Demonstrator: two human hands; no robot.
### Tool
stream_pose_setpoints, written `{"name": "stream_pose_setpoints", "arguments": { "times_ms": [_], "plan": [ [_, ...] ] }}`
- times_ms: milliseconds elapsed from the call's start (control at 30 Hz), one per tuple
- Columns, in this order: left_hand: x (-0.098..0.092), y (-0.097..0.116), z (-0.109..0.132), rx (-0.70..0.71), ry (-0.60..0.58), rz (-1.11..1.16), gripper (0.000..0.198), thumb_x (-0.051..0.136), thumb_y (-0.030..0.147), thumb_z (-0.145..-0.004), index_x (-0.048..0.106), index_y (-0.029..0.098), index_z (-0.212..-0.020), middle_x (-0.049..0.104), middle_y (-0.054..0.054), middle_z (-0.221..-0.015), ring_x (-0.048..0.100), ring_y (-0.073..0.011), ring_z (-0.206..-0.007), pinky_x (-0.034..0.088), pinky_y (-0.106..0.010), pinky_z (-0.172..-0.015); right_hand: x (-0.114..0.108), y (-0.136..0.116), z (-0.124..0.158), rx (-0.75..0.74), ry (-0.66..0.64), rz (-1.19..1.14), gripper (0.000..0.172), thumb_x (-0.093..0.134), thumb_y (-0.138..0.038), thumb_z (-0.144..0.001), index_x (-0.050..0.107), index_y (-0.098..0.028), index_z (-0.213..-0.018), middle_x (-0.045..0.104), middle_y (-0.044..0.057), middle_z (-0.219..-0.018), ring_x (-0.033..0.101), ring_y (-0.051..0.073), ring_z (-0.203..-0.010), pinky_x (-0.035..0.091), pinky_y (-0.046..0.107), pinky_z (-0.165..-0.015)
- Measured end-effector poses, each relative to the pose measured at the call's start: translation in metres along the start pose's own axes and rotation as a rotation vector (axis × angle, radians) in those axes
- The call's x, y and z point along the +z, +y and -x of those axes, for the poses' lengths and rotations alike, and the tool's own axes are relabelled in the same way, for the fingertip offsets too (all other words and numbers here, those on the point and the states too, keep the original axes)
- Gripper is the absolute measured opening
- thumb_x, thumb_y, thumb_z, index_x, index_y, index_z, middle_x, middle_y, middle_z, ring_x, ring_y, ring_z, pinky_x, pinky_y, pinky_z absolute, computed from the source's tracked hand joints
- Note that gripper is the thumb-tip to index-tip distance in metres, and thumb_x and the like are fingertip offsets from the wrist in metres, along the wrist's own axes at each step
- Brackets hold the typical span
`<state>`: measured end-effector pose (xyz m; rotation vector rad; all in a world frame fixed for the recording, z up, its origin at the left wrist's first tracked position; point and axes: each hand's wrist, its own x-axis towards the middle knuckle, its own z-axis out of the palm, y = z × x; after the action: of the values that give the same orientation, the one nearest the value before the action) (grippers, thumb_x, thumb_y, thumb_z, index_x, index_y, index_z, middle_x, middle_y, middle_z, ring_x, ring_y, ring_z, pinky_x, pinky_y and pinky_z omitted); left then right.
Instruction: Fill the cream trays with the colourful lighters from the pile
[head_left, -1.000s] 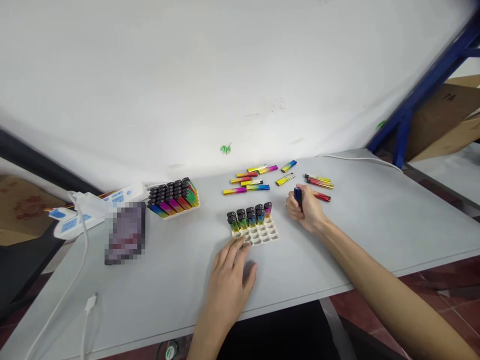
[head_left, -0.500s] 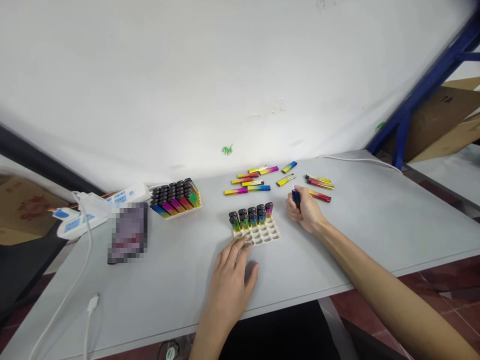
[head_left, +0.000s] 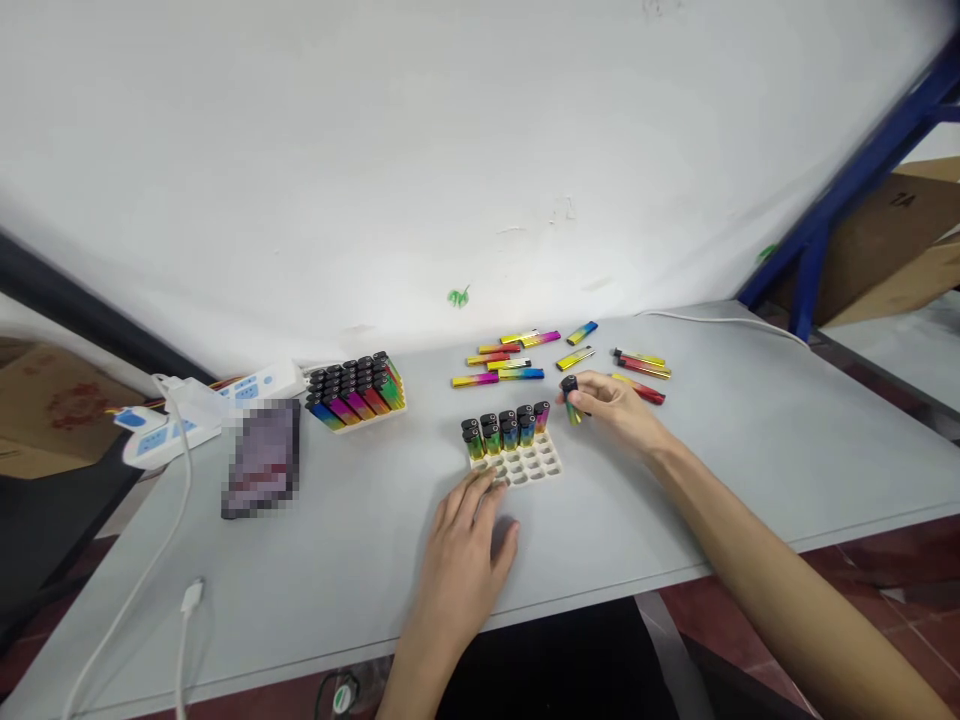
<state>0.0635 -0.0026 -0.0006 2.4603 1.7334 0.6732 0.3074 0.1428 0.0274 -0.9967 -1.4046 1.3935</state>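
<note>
Black-topped green lighter (head_left: 572, 409), slightly tilted, near part-filled white tray (head_left: 537, 471) of upright lighters (head_left: 510, 432).

Near-L corner of tray (head_left: 544, 462) hidden under L hand (head_left: 459, 555); R hand (head_left: 616, 408) covers pt. of lighter (head_left: 569, 384). Flat item (head_left: 260, 455), L, pixelated (can't ID); cardbd. box (head_left: 889, 232), far R, cut off.
</note>
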Motion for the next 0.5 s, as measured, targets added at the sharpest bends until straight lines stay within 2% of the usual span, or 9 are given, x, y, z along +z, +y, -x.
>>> {"name": "stream_pose_setpoints", "arguments": {
  "times_ms": [133, 267, 367, 500],
  "plan": [
    [-0.0001, -0.0003, 0.0006, -0.003, 0.000, 0.004, 0.036, 0.052, 0.026, -0.094, 0.052, 0.020, -0.129, 0.057, -0.008, -0.139, 0.049, -0.0265, -0.133, 0.047, -0.046, -0.106, -0.0002, 0.0009, -0.0010, -0.021, -0.015, -0.056, 0.030, 0.082, -0.041, -0.071, 0.067, -0.021, -0.086, 0.066, 0.001, -0.081, 0.057, 0.015, -0.072, 0.044, 0.030, -0.068],
    [-0.0006, -0.0005, 0.0003, 0.002, 0.012, -0.004, 0.035, 0.052, 0.026, -0.094, 0.053, 0.020, -0.129, 0.058, -0.008, -0.138, 0.050, -0.0269, -0.131, 0.047, -0.046, -0.105, 0.0045, 0.0009, -0.0020, 0.014, -0.018, -0.039, 0.038, 0.088, -0.038, -0.063, 0.063, -0.020, -0.086, 0.066, -0.001, -0.079, 0.058, 0.015, -0.072, 0.045, 0.031, -0.072],
    [-0.0009, -0.0001, -0.0001, 0.006, 0.019, -0.010, 0.035, 0.052, 0.026, -0.094, 0.053, 0.019, -0.128, 0.058, -0.009, -0.137, 0.050, -0.0267, -0.131, 0.048, -0.046, -0.105, 0.0069, 0.0027, -0.0022, 0.011, -0.024, 0.028, 0.043, 0.089, -0.039, -0.059, 0.059, -0.020, -0.084, 0.065, -0.001, -0.077, 0.057, 0.015, -0.070, 0.043, 0.030, -0.068],
    [-0.0008, 0.0002, 0.0001, 0.008, 0.016, -0.017, 0.036, 0.053, 0.026, -0.093, 0.053, 0.019, -0.128, 0.058, -0.008, -0.138, 0.050, -0.0267, -0.130, 0.047, -0.046, -0.105, 0.0088, 0.0078, -0.0015, -0.043, -0.044, 0.179, 0.042, 0.086, -0.042, -0.063, 0.058, -0.020, -0.084, 0.064, -0.001, -0.076, 0.056, 0.015, -0.068, 0.042, 0.030, -0.066]
  ]
}}
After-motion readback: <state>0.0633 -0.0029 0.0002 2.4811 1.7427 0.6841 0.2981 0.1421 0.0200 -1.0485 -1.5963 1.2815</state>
